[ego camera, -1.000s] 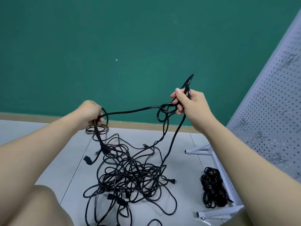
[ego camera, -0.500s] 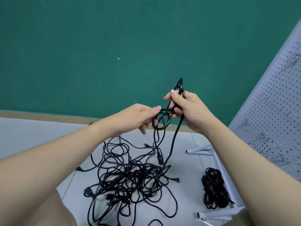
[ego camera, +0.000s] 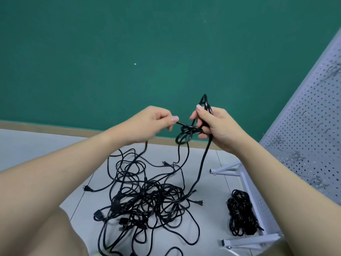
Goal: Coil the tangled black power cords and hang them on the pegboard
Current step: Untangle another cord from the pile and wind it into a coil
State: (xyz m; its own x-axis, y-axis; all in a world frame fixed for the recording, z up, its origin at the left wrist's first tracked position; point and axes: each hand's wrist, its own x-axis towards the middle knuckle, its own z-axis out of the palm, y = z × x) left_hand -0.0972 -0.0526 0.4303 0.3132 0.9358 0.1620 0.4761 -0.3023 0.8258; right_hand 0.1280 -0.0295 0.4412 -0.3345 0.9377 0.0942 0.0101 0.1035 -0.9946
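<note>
The right hand grips a small cord coil, its fingers partly hidden; the left hand pinches the cord's strand, seemingly knotted there. The tangled cords sprawl on open floor, the pegboard cut off at right.

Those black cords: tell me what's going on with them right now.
A person is coiling one black cord by hand. The right hand grips a few small loops of it, while the left hand pinches the strand feeding into them. The cord trails down into a tangled pile on the floor. One finished bundle lies by the base of the pegboard, not hung.
</note>
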